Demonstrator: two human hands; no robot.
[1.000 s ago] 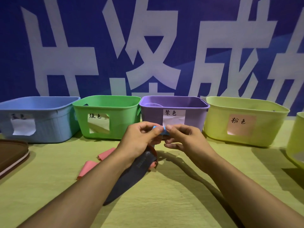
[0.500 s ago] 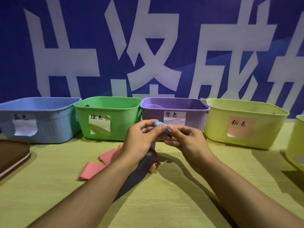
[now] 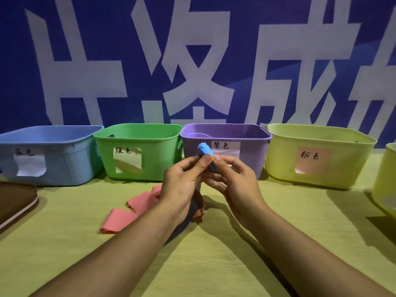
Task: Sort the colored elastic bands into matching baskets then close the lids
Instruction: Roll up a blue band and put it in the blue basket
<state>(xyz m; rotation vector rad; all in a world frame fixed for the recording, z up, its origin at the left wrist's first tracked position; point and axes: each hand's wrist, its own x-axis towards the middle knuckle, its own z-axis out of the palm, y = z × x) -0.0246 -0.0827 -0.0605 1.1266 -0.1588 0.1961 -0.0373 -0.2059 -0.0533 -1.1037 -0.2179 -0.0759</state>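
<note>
Blue elastic band (image 3: pixel 206 154), folded up small, is pinched between both hands, left hand (image 3: pixel 184 185) and right hand (image 3: pixel 237 182), fingers curled round it, right in front of the purple basket (image 3: pixel 246 159). Pink bands (image 3: pixel 130 207) lie on the worktop (image 3: pixel 214 264) at about 8 o'clock of the hands, blue basket (image 3: pixel 64 159) far off at 9.
</note>
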